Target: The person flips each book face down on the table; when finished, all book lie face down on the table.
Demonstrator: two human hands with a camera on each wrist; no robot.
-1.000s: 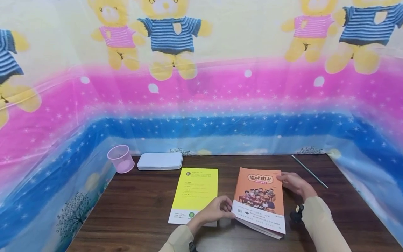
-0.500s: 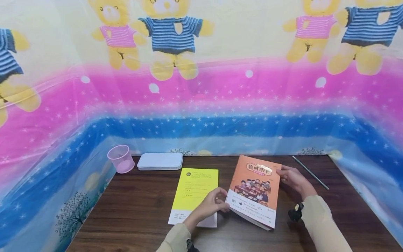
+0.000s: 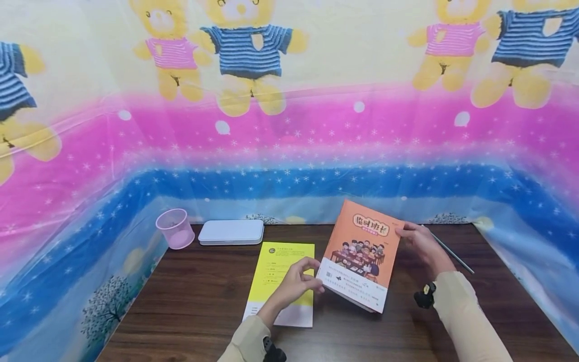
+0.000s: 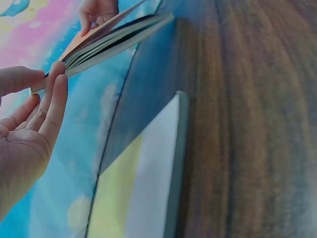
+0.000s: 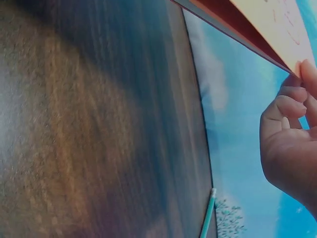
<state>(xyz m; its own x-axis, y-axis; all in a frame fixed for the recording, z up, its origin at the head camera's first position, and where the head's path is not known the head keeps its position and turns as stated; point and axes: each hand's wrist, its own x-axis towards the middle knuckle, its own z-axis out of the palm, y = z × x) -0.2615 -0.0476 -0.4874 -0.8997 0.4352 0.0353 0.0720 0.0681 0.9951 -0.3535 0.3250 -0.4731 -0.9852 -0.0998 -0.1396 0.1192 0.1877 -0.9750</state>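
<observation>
An orange book (image 3: pixel 359 246) with a white lower band is held tilted above the table between both hands. The left hand (image 3: pixel 294 286) pinches its lower left edge; in the left wrist view that hand (image 4: pixel 29 129) has thumb and fingertips on the spine side, and the pages of the book (image 4: pixel 109 47) are slightly fanned. At the upper right corner the right hand (image 3: pixel 425 246) pinches the cover; in the right wrist view, thumb and forefinger of the right hand (image 5: pixel 292 129) grip the corner. A yellow book (image 3: pixel 282 261) lies flat, partly behind the left hand.
On the dark wooden table (image 3: pixel 181 301) are a pink mesh cup (image 3: pixel 174 229) at the back left, a white case (image 3: pixel 231 232) beside it, and a green pencil (image 3: pixel 452 254) at the right. A patterned cloth (image 3: pixel 316 130) stands behind the table.
The orange book has risen off the table, moved slightly left and tilted, with both hands moving up along with it. The yellow book has stayed in place.
</observation>
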